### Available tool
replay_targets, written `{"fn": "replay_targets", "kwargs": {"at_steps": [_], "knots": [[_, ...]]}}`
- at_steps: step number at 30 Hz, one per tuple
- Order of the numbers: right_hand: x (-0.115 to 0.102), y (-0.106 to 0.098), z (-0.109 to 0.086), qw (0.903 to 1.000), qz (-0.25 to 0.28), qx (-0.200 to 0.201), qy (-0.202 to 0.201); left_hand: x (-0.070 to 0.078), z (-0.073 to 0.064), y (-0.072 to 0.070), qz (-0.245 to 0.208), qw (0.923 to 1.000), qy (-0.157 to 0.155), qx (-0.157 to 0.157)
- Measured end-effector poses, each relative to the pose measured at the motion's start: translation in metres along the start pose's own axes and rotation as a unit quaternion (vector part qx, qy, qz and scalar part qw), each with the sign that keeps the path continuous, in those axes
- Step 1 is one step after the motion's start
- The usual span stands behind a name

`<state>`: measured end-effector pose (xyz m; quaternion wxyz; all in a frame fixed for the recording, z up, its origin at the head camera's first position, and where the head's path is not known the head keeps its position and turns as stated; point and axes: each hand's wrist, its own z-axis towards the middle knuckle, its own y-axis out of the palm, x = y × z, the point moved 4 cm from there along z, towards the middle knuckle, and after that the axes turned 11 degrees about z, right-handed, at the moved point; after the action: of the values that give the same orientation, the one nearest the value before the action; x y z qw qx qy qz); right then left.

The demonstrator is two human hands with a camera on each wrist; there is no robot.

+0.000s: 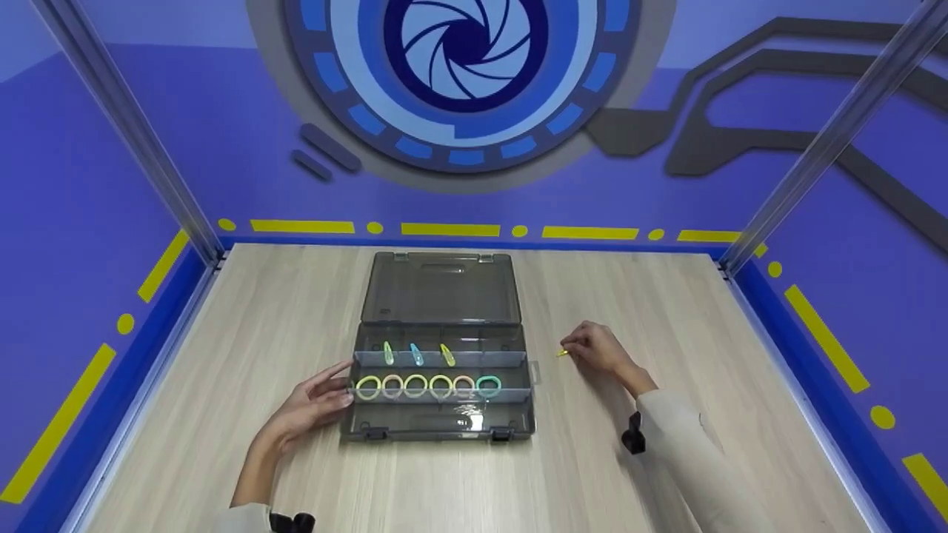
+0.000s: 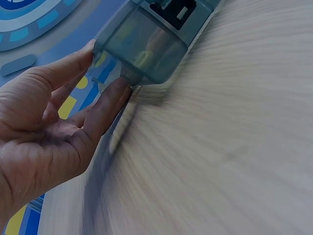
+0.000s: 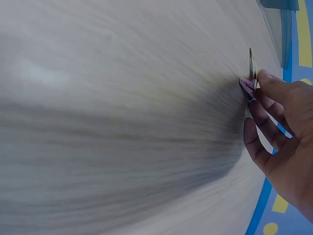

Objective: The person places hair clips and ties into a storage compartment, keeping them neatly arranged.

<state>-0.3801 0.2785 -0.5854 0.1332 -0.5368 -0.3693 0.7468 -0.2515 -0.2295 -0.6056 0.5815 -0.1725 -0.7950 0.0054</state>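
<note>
A grey see-through storage box (image 1: 437,434) lies with its lid (image 1: 443,292) folded back. My left hand (image 1: 304,411) rests at its left side, fairly straight fingers touching the wall; the left wrist view shows the fingertips at the box's corner (image 2: 168,68). To the right of the box, my right hand (image 1: 598,348) pinches a yellow hair clip (image 1: 562,353) between thumb and fingers. In the right wrist view, a small purple piece (image 3: 247,88) shows beside the yellow clip (image 3: 251,61) at the fingertips.
Green (image 1: 388,354), blue (image 1: 417,355) and yellow (image 1: 447,355) hair clips stand at the box's back divider. Several pastel hair ties (image 1: 415,397) line the middle compartment. The box is on a wood-grain table (image 1: 281,296) with blue-purple panels (image 1: 185,133) around it.
</note>
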Motion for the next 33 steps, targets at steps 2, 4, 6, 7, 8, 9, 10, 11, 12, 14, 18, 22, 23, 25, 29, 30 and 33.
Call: {"fn": "replay_targets", "kwargs": {"at_steps": [2,4,6,7,8,9,10,11,12,14,18,22,23,25,29,30,33], "knots": [[0.001,0.0006,0.0005,1.0,0.002,0.003,0.002,-0.0011,0.0005,-0.0003,0.001,1.0,-0.002,0.001],[0.0012,0.0008,0.0008,1.0,0.005,-0.001,-0.002,-0.0017,0.0007,-0.0006,0.002,1.0,-0.003,0.001],[0.0009,0.0007,0.0009,0.9999,0.011,-0.01,-0.003,-0.0023,0.0009,-0.0015,0.002,1.0,-0.006,0.003],[0.0005,0.0004,0.0012,0.9998,0.013,-0.016,-0.006,-0.0023,0.001,-0.0018,0.003,1.0,-0.006,0.003],[0.0003,0.0002,0.0016,0.9997,0.015,-0.021,-0.005,-0.0021,0.0011,-0.0021,0.002,1.0,-0.006,0.003],[0.0002,0.0,0.0021,0.9996,0.015,-0.024,-0.002,-0.0017,0.0011,-0.0024,0.002,1.0,-0.005,0.003],[0.0002,-0.0004,0.0027,0.9996,0.013,-0.026,0.0,-0.0012,0.0014,-0.0026,0.003,1.0,-0.003,0.004],[0.0001,-0.0007,0.0033,0.9996,0.011,-0.026,0.003,-0.001,0.0016,-0.0027,0.002,1.0,-0.002,0.004],[0.0001,-0.001,0.004,0.9997,0.007,-0.025,0.005,-0.0009,0.0018,-0.0027,0.001,1.0,0.0,0.003],[0.0,-0.0012,0.0051,0.9997,-0.001,-0.019,0.013,-0.0008,0.002,-0.0025,-0.001,1.0,0.002,0.001],[0.0009,-0.0003,0.0065,0.9994,-0.017,-0.003,0.032,-0.0016,0.0015,-0.0024,0.001,0.9999,0.007,-0.007],[0.0039,0.0005,0.0069,0.9978,-0.021,0.019,0.059,-0.0018,0.0003,-0.0023,0.003,0.9998,0.013,-0.012],[0.0047,0.0006,0.007,0.9975,-0.019,0.024,0.064,-0.0019,-0.0001,-0.0021,0.002,0.9999,0.013,-0.01],[0.0053,0.0002,0.0071,0.9967,-0.015,0.03,0.074,-0.0023,-0.0004,-0.0016,0.003,0.9999,0.013,-0.01],[0.007,-0.0006,0.0078,0.9963,0.007,0.028,0.081,-0.0029,-0.0002,-0.0009,0.003,1.0,0.007,-0.003],[0.0075,-0.0009,0.0077,0.9963,0.014,0.027,0.081,-0.0032,0.0002,-0.0009,0.002,1.0,0.004,-0.001],[0.0093,-0.002,0.0068,0.9957,0.034,0.031,0.081,-0.0025,0.0001,-0.0014,0.0,1.0,0.006,-0.002]]}}
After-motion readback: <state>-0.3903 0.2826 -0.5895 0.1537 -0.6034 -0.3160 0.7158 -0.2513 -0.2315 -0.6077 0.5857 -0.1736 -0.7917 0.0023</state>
